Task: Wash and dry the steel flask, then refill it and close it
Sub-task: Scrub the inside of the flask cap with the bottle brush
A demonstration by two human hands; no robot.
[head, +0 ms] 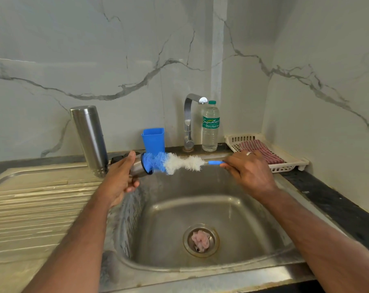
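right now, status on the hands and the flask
Left hand grips steel cap, right hand holds brush, blue tip in the cap. Flask inverted on drainboard. Rag wad sits in sink drain.

Above the sink (200,208) basin, the space below my two hands lay open; only a pink wad (200,240) sat in the drain. My left grip (120,178) and right grip (249,172) were joined by the brush (179,162), which barred the passage across the basin's rear. Behind it, the blue cup (153,139), tap (189,123) and water bottle (210,126) closed off the back edge. The inverted steel flask (90,140) blocked the rear left. The ribbed drainboard (31,208) was open. The basket (289,163) occupied the desk at right.
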